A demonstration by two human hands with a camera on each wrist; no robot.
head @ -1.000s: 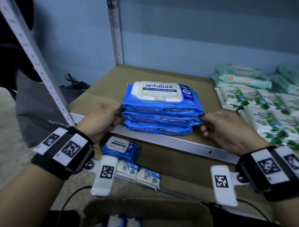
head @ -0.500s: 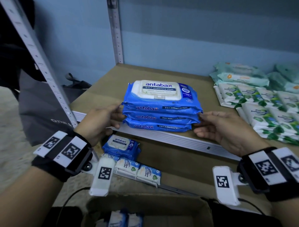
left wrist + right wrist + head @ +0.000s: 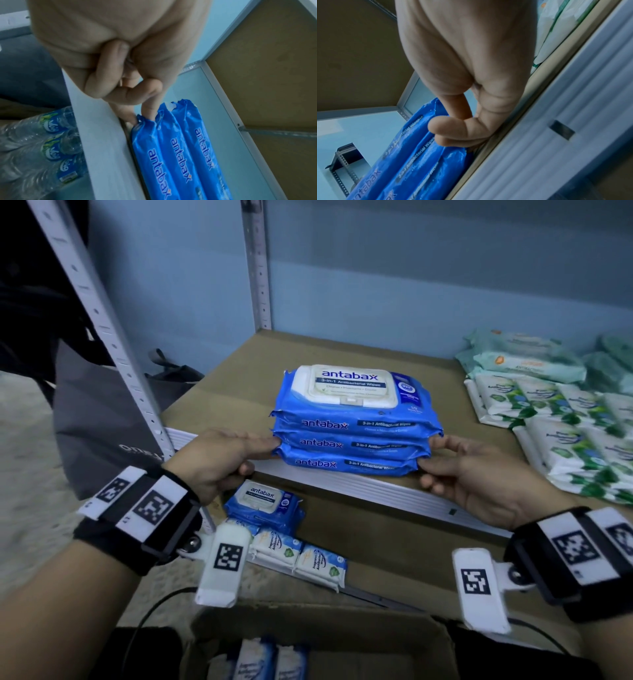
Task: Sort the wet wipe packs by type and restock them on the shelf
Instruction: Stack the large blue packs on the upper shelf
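Observation:
Three blue antabax wipe packs (image 3: pixel 352 422) lie stacked flat near the front edge of the brown shelf board (image 3: pixel 233 378). My left hand (image 3: pixel 260 445) touches the stack's left end with extended fingertips. The left wrist view shows the fingertips (image 3: pixel 149 111) on the crimped seams of the packs (image 3: pixel 180 155), with the other fingers curled. My right hand (image 3: pixel 445 453) presses the stack's right end. In the right wrist view its fingers (image 3: pixel 453 129) lie against the blue packs (image 3: pixel 412 155). Neither hand wraps round the stack.
White-and-green packs (image 3: pixel 565 433) and teal packs (image 3: pixel 524 364) fill the shelf's right side. On the lower shelf lie a blue pack (image 3: pixel 265 501) and small white packs (image 3: pixel 298 556). A cardboard box (image 3: pixel 322 618) holding more packs sits below me. A metal upright (image 3: pixel 113 344) stands at left.
Both hands stay at the ends of the blue stack, with fingers now stretched flatter against it. The stack has hardly shifted on the shelf.

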